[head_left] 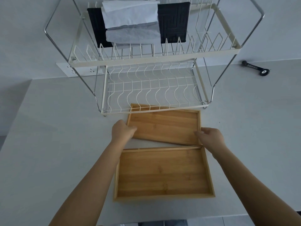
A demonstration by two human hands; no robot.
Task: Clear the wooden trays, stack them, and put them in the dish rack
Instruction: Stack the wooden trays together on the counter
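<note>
Two bare wooden trays lie on the pale table. The far tray [164, 126] sits slightly askew, its back edge under the front of the dish rack's lower tier [153, 88]. My left hand [123, 130] grips its left edge and my right hand [210, 137] grips its near right corner. The near tray [163, 173] lies flat just below, between my forearms, almost touching the far tray at the right. The white two-tier dish rack's upper tier [162, 57] holds dark mats [173, 22] and white cloths [130, 15].
A wall socket strip [78, 70] sits behind the rack's left leg. A black tool with a small wheel [256, 68] lies on the table at the far right. The table's left edge [14, 118] runs diagonally toward me.
</note>
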